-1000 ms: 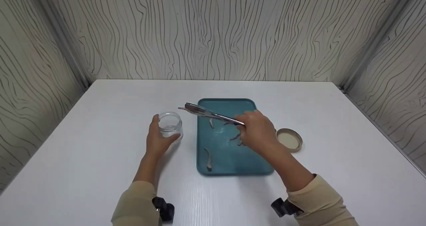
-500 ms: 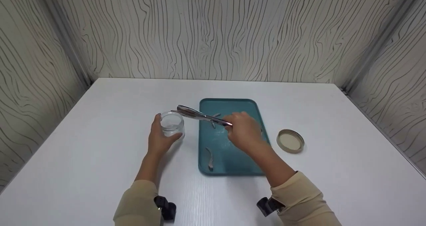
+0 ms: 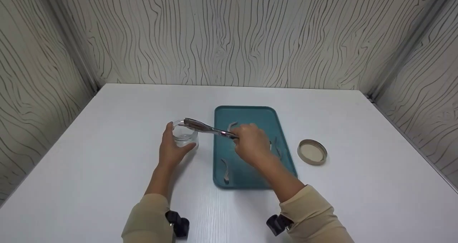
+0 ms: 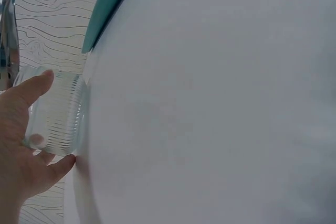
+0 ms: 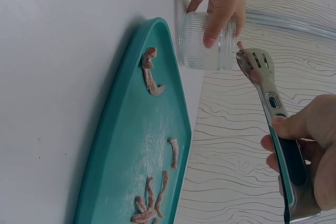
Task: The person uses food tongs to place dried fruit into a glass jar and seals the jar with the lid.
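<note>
My left hand (image 3: 171,150) holds a clear ribbed glass jar (image 3: 184,137) upright on the white table, thumb on the near side and fingers around the far side. My right hand (image 3: 252,144) grips metal tongs (image 3: 205,128) with dark inlaid handles. The slotted tong heads reach over the jar's open mouth. Between their tips sticks out a thin pinkish-brown strip (image 5: 240,45), like a piece of meat. Under my right hand lies a teal tray (image 3: 247,114) with several similar curled strips (image 5: 151,72) on it, partly hidden by that hand in the head view.
To the right of the tray a round beige lid (image 3: 312,152) lies on the table (image 3: 357,193), its hollow side up. Wood-patterned panels (image 3: 229,35) stand behind the table and along both sides.
My right hand has moved left with the tongs, from over the tray until their tips are above the jar mouth. My left hand still holds the jar in place.
</note>
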Tool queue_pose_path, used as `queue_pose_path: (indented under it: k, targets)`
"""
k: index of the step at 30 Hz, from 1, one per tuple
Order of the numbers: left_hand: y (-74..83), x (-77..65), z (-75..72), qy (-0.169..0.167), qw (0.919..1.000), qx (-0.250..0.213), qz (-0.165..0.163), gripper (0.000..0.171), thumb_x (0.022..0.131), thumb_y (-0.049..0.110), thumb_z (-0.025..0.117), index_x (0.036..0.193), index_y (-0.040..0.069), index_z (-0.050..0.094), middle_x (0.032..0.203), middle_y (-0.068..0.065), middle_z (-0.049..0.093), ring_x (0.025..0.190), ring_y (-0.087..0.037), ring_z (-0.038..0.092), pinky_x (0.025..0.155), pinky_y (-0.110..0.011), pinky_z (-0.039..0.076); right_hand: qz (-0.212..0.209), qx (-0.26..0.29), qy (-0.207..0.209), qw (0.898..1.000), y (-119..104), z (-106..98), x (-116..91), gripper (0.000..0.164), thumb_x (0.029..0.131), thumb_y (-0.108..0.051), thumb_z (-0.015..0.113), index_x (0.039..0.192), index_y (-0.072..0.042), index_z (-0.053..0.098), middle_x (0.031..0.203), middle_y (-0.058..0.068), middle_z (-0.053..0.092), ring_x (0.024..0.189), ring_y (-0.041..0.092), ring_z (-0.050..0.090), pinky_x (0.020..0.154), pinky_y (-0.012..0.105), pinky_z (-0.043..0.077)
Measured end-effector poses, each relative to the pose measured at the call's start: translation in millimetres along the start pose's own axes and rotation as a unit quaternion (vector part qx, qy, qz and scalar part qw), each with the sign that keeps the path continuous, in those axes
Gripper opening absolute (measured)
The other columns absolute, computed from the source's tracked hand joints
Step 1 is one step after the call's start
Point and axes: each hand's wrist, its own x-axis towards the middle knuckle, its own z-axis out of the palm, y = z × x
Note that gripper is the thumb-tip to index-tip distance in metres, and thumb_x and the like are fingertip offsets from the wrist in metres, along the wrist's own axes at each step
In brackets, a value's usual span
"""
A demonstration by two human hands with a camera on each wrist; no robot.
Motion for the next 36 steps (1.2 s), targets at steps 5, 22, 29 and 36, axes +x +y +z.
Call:
queue_pose_path:
  k: [5,22,29,36]
  targets:
    - [0.5,-0.2,-0.3,-0.002,1.0000,0.000,0.002,0.094,0.068,0.027,0.072,0.137,0.008,0.011,0.139,-0.015,0.019,0.126,-0.029,0.018,0.100,-0.040,0.018,0.007,-0.005,-0.008,1.000,-2.5,2.7,0.4,0.017,0.077,-0.010,0.064,0.092,-0.016,0.068,0.074,-0.002,0.058,0.069,0.017,0.051,0.055,0.032,0.044]
    - [1.5,0.7,2.3,0.006,0.9999,-0.013,0.002,0.093,0.066,0.023,0.073,0.137,0.008,0.014,0.137,-0.015,0.024,0.123,-0.029,0.023,0.099,-0.042,0.021,-0.017,-0.011,0.008,1.000,-3.9,3.5,-3.4,0.018,0.076,-0.012,0.065,0.094,-0.013,0.066,0.078,0.001,0.057,0.069,0.019,0.050,0.057,0.033,0.043]
    - [0.1,1.0,1.9,0.008,0.9998,-0.012,0.011,0.092,0.067,0.023,0.073,0.136,0.007,0.015,0.137,-0.016,0.024,0.123,-0.030,0.023,0.099,-0.043,0.021,-0.021,0.007,0.029,0.999,-2.8,-1.2,-5.3,0.025,0.074,-0.011,0.066,0.099,-0.012,0.065,0.084,0.002,0.059,0.074,0.020,0.051,0.061,0.035,0.044]
    - [-0.8,1.3,1.5,0.010,0.9999,-0.004,0.008,0.092,0.067,0.023,0.073,0.136,0.008,0.014,0.136,-0.015,0.025,0.123,-0.028,0.024,0.099,-0.042,0.022,-0.015,0.022,0.024,0.999,1.4,-3.9,-7.0,0.030,0.074,-0.010,0.067,0.103,-0.011,0.063,0.087,0.004,0.058,0.076,0.022,0.051,0.063,0.035,0.044]
